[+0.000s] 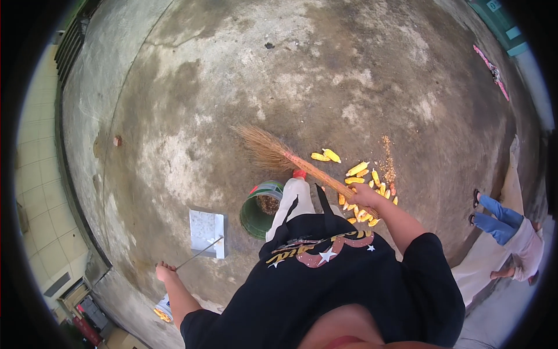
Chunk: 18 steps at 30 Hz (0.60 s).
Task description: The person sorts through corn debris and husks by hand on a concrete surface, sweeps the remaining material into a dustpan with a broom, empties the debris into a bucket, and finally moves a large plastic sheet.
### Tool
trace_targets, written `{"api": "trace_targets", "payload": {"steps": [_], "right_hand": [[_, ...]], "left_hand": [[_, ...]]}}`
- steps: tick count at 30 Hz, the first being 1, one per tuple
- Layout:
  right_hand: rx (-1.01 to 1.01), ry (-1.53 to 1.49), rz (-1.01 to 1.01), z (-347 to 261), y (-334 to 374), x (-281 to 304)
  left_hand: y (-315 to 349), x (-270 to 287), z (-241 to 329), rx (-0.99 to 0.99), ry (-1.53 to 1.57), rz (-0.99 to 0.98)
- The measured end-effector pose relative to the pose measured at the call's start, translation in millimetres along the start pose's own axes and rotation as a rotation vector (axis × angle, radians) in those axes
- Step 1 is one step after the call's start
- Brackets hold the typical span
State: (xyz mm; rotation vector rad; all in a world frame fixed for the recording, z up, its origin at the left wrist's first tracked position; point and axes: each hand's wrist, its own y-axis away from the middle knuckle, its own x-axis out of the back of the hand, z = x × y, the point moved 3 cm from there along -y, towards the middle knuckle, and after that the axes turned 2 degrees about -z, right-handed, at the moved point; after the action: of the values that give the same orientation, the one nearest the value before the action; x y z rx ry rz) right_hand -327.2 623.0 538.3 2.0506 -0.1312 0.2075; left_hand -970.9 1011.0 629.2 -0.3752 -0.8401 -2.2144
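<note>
Broom: the straw broom [302,166] runs aslant from right to left, its bristles [256,144] fanned out beyond the green bucket [251,220]; whether the tips touch the concrete floor [192,87], I cannot tell from here.
Right grip: the right grip [365,196] is closed around the broom near its upper end, above the corn.
Dustpan: a pale, shiny dustpan [204,225] sits left of the bucket and apart from it, on the floor or just above it.
Left grip: the left grip [165,271] is wrapped round the end of the dustpan's thin rod [197,254], the arm held out to the side.
Corn: yellow cobs [357,168] lie scattered near the right grip, with a trail of loose grains [388,160] just beyond them; brownish bits show inside the bucket.
Sweeping: I'd judge that broom and dustpan are being brought into place, since bristles and dustpan stand apart.
Next stroke: it seems to call for bringing bristles and dustpan together with loose grains between them, leaving the whole cobs undisturbed.
</note>
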Motion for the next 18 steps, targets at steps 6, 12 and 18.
{"api": "trace_targets", "payload": {"steps": [6,12,18], "right_hand": [[-0.050,0.302,0.345,-11.0,65.4,33.8],[-0.194,-0.218,0.292,-98.6,118.8,92.2],[0.117,-0.643,-0.096,-202.2,-43.2,106.0]], "left_hand": [[12.7,-107.4,31.7,-0.017,0.035,-0.185],[54.2,-206.2,84.7,-0.074,0.040,-0.217],[113.2,-293.6,158.5,-0.184,0.040,-0.425]]}}
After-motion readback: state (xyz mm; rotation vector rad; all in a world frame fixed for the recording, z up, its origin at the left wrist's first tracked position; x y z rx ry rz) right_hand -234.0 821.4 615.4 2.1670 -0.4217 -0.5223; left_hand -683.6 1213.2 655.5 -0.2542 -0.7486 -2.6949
